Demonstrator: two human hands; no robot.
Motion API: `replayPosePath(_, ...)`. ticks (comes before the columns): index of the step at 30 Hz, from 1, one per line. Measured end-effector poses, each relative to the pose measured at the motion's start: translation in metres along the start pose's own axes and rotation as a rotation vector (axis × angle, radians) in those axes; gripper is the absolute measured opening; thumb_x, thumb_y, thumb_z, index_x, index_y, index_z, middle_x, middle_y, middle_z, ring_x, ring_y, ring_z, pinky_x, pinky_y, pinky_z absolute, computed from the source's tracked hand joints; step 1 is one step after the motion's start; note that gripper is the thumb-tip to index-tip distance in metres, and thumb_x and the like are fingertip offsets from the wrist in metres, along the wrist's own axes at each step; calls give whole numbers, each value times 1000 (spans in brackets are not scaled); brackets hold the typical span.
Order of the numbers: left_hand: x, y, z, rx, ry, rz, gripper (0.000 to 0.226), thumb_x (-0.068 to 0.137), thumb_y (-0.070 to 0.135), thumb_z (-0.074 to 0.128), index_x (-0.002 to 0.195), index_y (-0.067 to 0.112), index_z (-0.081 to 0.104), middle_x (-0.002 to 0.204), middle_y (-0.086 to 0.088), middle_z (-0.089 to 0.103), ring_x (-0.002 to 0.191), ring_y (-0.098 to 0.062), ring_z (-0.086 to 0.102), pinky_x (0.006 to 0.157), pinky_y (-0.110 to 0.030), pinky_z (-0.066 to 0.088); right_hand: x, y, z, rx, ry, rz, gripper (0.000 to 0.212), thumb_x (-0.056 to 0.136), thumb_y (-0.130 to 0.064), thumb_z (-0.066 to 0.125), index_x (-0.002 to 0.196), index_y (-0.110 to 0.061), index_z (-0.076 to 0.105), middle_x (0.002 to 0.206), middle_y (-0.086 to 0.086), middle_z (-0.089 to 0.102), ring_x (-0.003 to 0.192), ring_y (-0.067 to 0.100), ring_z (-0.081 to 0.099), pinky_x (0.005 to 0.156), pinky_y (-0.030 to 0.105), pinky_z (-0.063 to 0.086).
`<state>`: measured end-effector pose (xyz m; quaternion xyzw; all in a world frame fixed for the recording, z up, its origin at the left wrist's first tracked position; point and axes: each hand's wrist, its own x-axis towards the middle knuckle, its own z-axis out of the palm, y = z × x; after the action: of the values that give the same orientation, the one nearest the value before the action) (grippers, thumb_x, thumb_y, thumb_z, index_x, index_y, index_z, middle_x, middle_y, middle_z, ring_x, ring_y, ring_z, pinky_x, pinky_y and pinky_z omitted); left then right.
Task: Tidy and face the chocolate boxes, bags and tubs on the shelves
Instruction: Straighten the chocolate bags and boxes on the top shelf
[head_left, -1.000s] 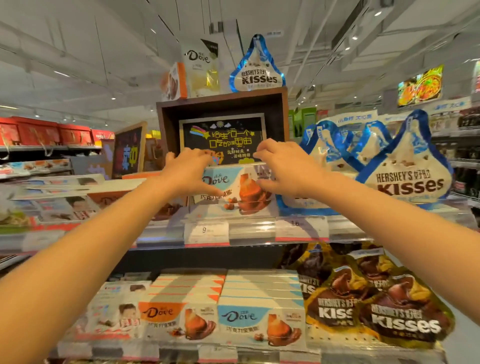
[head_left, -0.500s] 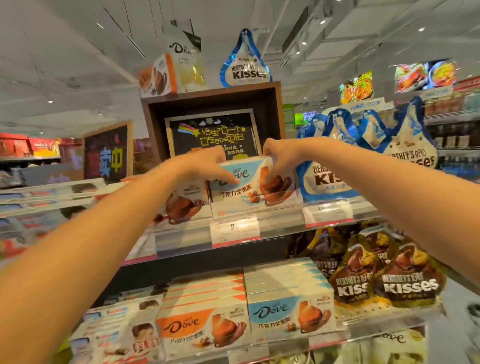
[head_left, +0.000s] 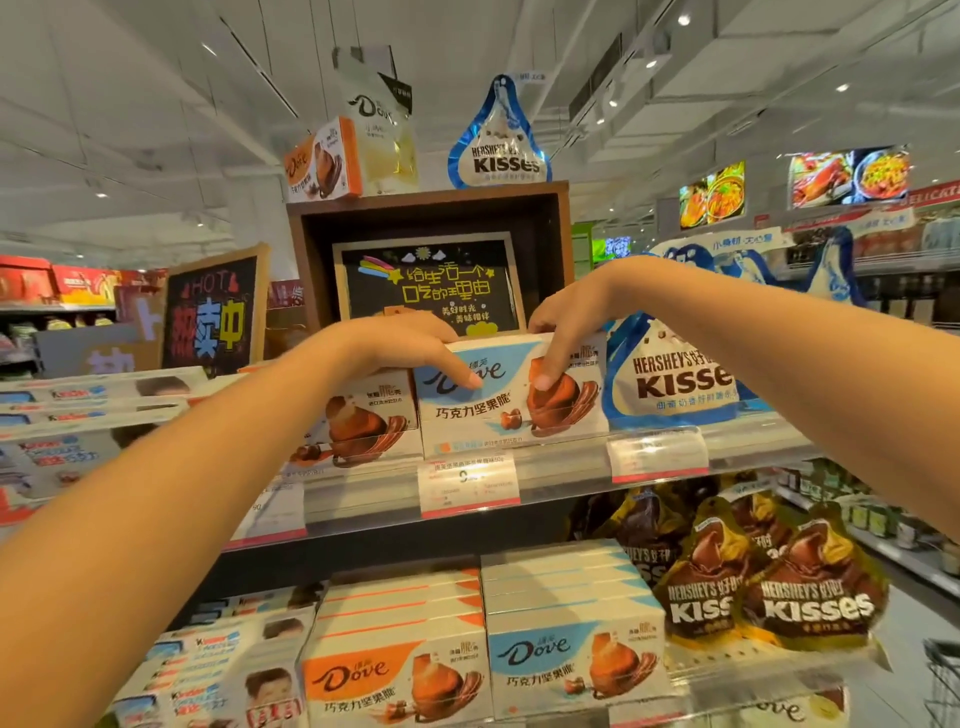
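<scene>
Both hands grip the top edge of a blue Dove box (head_left: 511, 395) standing upright at the front of the upper shelf (head_left: 566, 470): left hand (head_left: 402, 345) over its top left corner, thumb down on the front face; right hand (head_left: 566, 322) over the top edge, thumb on the chocolate picture. An orange Dove box (head_left: 363, 415) touches it on the left, a blue Kisses bag (head_left: 675, 379) stands just beside on the right. On the lower shelf, stacked orange boxes (head_left: 397, 644), blue boxes (head_left: 571, 629) and brown Kisses bags (head_left: 779, 587) stand side by side.

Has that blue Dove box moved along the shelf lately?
Cannot tell: the camera shifted. The blue Dove box sits above the white price tag, as earlier.
</scene>
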<state>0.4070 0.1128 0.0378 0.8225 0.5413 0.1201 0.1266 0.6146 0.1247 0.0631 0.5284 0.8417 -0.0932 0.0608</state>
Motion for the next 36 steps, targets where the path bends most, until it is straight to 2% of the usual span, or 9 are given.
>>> replayPosePath(2,-2,2,0,-4,-20,6,41,77,39,70,111,19,61,104,-4,69,88,-20,69,84,-38,56,-1,-1,-1,-4,-50,-21,48,81,-35,66,120,-11,55,112,8,68,98,24,68,87,33,55)
replayPosePath(5,-6,6,1,-2,-12,19,53,69,55,66,109,21,62,105,0,67,92,-16,67,87,-36,53,-2,0,2,52,-88,-63,53,74,-46,63,118,-16,55,105,1,70,90,15,70,72,22,57)
replayPosePath(8,-7,9,2,15,6,2,63,60,65,58,107,23,61,107,3,65,99,-14,62,95,-38,46,-2,4,5,175,-95,-102,40,71,-54,58,103,-31,58,102,-9,67,88,8,67,68,20,51)
replayPosePath(11,-8,9,2,-8,9,-21,60,59,64,60,104,24,62,107,3,65,100,-14,62,99,-42,43,-1,6,4,202,-52,-129,41,69,-54,61,100,-27,61,105,-2,69,90,14,68,64,18,52)
replayPosePath(22,-6,7,3,9,1,39,63,67,60,59,111,15,63,106,-2,69,93,-18,68,91,-41,51,8,14,8,218,-64,-171,52,66,-61,58,105,-27,60,99,-6,73,90,13,70,62,13,52)
replayPosePath(27,-19,-10,-1,85,229,45,91,56,75,61,130,24,50,127,10,49,115,-11,49,90,-26,41,11,10,7,124,-37,-138,63,63,-59,58,113,-21,57,109,7,70,96,26,68,74,24,55)
replayPosePath(30,-34,-36,-13,119,175,-21,97,54,76,65,135,28,41,130,12,43,119,-9,41,86,-20,35,12,-4,7,69,3,-181,72,69,-55,58,128,-15,46,121,6,63,102,26,65,85,31,52)
replayPosePath(33,-50,-64,-30,203,144,-100,109,52,78,66,143,32,27,147,10,33,127,-9,35,99,-28,29,14,-30,10,97,176,-251,94,65,-60,59,141,-14,30,135,2,48,115,20,53,92,28,45)
replayPosePath(36,-65,-87,-43,243,72,-175,111,49,76,68,142,33,26,147,10,32,127,-11,38,106,-34,33,22,-60,14,108,275,-375,95,68,-61,61,145,-16,28,149,2,33,133,20,36,105,30,29)
